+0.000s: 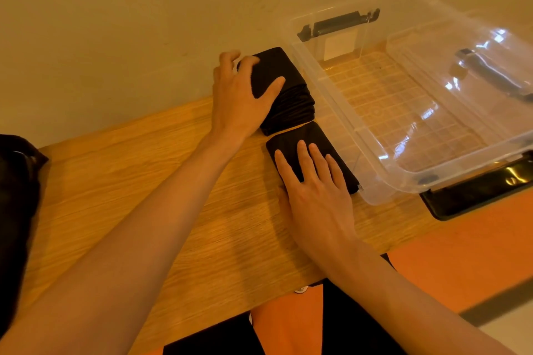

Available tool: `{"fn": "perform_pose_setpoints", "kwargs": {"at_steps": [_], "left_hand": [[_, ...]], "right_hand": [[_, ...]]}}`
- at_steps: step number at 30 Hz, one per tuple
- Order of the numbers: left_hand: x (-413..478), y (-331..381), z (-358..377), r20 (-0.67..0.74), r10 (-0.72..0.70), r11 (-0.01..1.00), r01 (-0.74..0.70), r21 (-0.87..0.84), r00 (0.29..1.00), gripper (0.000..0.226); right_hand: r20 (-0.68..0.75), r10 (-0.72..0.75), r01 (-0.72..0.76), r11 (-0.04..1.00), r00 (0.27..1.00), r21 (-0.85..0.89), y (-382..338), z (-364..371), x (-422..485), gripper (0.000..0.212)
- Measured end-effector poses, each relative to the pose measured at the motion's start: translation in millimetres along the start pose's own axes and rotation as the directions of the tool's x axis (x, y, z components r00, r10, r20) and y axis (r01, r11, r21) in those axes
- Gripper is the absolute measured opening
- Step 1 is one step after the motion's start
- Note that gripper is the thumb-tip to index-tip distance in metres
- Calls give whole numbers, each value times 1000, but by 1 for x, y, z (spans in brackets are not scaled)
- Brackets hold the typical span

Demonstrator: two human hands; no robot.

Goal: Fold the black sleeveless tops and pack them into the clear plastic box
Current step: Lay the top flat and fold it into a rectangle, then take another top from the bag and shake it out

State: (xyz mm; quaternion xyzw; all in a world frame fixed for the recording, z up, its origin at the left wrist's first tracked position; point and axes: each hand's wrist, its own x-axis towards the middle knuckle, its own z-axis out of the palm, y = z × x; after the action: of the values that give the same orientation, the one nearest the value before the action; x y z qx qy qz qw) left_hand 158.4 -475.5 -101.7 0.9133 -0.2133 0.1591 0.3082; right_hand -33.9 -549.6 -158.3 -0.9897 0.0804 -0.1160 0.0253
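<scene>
- Head view: the left hand grips the folded stack of black tops, fingers curled over its far edge and thumb across the top, likely to keep the layers together for a lift.
- The right hand lies flat, fingers straight, pressing a folded top so its fold holds.
- Both bundles sit just left of the clear plastic box, which looks empty.
- Well left of the box, a dark heap on the bench may be unfolded tops.

Wooden table, light grain, far edge against a beige wall. Orange floor on the right. Glossy black object at the table's right edge; identity unclear.
</scene>
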Motion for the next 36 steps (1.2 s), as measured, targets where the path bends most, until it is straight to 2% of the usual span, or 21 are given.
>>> {"fn": "perform_pose_setpoints", "kwargs": {"at_steps": [2, 4, 6, 11, 15, 19, 22, 24, 27, 32, 36], "left_hand": [[5, 2, 5, 152, 85, 993, -96, 63, 985, 64], [9, 2, 12, 286, 100, 989, -125, 73, 953, 61], [6, 0, 20, 339, 126, 984, -160, 74, 932, 58], [0, 5, 31, 334, 109, 987, -142, 74, 936, 58], [2, 10, 33, 353, 91, 979, -148, 140, 931, 58], [0, 8, 25, 324, 175, 920, -272, 283, 930, 64], [-4, 12, 20, 333, 296, 881, -391, 267, 895, 72], [-8, 14, 21, 370, 328, 862, -436, 259, 869, 73], [-9, 14, 20, 409, 292, 881, -409, 238, 865, 69], [-18, 11, -4, 358, 272, 906, -363, 219, 893, 70], [-51, -2, -47, 303, 164, 963, -218, 156, 939, 73]], "right_hand": [[-1, 0, 0, 1000, 1000, 1, 0, 0, 0, 63], [1, 2, -2, 1000, 1000, 3, 0, -1, -1, 62], [2, 5, -5, 1000, 1000, 16, 0, -1, -1, 61], [1, 23, -23, 999, 1000, 35, 1, 0, 1, 61], [27, 30, -32, 998, 999, 51, -1, 0, 2, 65], [30, 53, -55, 996, 998, 69, -4, -1, -1, 70], [40, 62, -65, 995, 997, 79, -5, -2, -1, 73], [39, 61, -64, 995, 997, 79, -5, -2, 0, 73], [59, 57, -61, 995, 997, 77, -4, -3, 1, 74], [45, 10, -17, 987, 999, 160, -3, -15, 1, 78], [-16, -9, 12, 967, 1000, 256, -6, -33, 1, 74]]}}
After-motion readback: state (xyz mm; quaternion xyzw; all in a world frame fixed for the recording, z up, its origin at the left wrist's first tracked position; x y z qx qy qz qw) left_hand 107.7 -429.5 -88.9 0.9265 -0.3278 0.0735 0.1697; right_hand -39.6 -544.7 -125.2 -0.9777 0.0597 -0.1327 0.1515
